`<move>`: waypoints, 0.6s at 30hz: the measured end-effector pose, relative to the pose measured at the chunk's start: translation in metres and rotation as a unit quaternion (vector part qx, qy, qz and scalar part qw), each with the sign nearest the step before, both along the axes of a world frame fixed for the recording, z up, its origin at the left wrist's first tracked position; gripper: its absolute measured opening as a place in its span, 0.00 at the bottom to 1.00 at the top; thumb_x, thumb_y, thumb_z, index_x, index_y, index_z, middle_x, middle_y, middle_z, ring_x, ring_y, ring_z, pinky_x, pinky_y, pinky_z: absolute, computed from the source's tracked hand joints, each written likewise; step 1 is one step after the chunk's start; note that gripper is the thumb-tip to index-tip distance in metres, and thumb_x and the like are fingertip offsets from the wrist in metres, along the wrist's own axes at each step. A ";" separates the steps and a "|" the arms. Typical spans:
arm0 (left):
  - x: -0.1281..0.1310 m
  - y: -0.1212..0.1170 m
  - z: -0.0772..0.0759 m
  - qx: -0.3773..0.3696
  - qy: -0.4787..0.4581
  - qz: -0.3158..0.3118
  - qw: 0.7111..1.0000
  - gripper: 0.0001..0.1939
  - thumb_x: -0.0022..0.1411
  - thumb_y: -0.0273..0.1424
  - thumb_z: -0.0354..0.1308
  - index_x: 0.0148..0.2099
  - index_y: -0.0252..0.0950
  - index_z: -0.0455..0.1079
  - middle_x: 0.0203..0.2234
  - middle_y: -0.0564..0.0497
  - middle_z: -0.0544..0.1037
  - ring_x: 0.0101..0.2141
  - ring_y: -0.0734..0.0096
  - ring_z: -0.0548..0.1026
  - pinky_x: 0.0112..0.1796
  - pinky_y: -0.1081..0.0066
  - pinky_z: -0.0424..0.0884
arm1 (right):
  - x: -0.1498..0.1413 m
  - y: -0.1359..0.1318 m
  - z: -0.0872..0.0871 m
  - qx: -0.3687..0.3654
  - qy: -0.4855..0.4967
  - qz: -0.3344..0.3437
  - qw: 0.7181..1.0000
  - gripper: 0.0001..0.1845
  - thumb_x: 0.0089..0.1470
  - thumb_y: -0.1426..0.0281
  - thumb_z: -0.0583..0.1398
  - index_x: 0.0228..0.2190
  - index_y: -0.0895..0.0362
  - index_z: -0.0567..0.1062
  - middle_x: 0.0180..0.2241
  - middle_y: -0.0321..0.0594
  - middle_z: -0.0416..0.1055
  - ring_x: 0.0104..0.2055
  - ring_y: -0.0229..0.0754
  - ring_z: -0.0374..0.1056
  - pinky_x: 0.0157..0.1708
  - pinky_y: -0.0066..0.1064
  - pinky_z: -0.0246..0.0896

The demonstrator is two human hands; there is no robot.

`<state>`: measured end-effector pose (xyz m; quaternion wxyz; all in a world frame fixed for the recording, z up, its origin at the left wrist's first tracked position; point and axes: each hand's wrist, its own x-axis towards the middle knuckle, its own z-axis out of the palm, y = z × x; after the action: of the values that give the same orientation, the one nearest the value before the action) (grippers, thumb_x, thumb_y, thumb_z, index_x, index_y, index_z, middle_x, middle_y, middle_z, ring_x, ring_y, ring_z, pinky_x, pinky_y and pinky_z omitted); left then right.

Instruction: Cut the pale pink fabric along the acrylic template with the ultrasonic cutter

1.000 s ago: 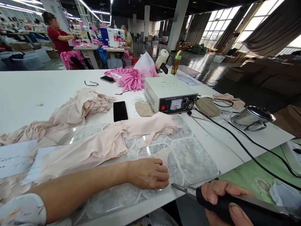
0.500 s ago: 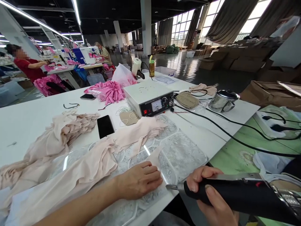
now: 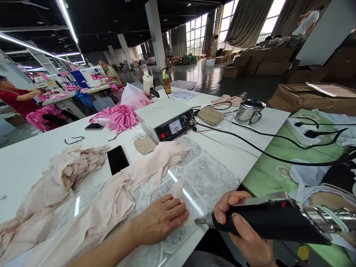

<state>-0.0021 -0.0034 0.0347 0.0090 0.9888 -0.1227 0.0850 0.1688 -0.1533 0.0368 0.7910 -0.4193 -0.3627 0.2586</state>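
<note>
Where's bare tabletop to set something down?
Free: white tabletop, leftmost, between its far edge and the beige pile; the strip between patterned mat and nearer black cable. Crowded: around the control box, with pink strips and nearer phone; beige layers beside the left hand.

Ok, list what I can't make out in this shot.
All in the head view:
Part of the cloth: covered by the left hand.
Part of the grip of the tool: covered by the right hand.
Whether the tool touches the cloth: too small to tell.
The reading on the meter: too small.
Cable's far end: cut off by the right edge.
</note>
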 end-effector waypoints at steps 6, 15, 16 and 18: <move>0.000 -0.001 0.002 0.013 0.001 0.006 1.000 0.14 0.70 0.21 0.42 0.51 0.27 0.66 0.42 0.39 0.74 0.40 0.63 0.71 0.40 0.64 0.67 | 0.001 0.001 0.004 -0.005 -0.005 -0.001 1.000 0.05 0.58 0.65 0.57 0.32 0.52 0.67 0.25 0.33 0.64 0.22 0.35 0.64 0.22 0.30 0.63; -0.002 -0.003 0.002 0.020 0.001 0.016 1.000 0.14 0.70 0.22 0.43 0.51 0.28 0.66 0.45 0.39 0.73 0.40 0.64 0.72 0.38 0.65 0.66 | 0.001 0.001 0.004 -0.015 -0.013 -0.004 1.000 0.05 0.57 0.64 0.58 0.32 0.52 0.67 0.25 0.33 0.64 0.22 0.36 0.63 0.22 0.30 0.63; -0.002 -0.003 0.002 0.021 -0.001 0.017 1.000 0.14 0.71 0.22 0.43 0.51 0.28 0.66 0.45 0.39 0.73 0.40 0.64 0.72 0.38 0.65 0.66 | 0.001 0.001 0.003 -0.016 -0.013 -0.002 1.000 0.05 0.57 0.65 0.58 0.32 0.52 0.66 0.25 0.33 0.64 0.22 0.35 0.63 0.22 0.30 0.63; -0.003 -0.004 0.002 0.024 -0.006 0.018 1.000 0.14 0.71 0.23 0.42 0.51 0.28 0.66 0.45 0.39 0.73 0.40 0.64 0.72 0.38 0.65 0.66 | 0.001 0.000 0.002 -0.020 -0.020 0.006 1.000 0.05 0.57 0.65 0.57 0.32 0.52 0.66 0.26 0.33 0.64 0.23 0.36 0.63 0.23 0.30 0.63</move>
<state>-0.0048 -0.0072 0.0366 -0.0173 0.9902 -0.1071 0.0880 0.1701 -0.1529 0.0385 0.7735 -0.4382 -0.3753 0.2626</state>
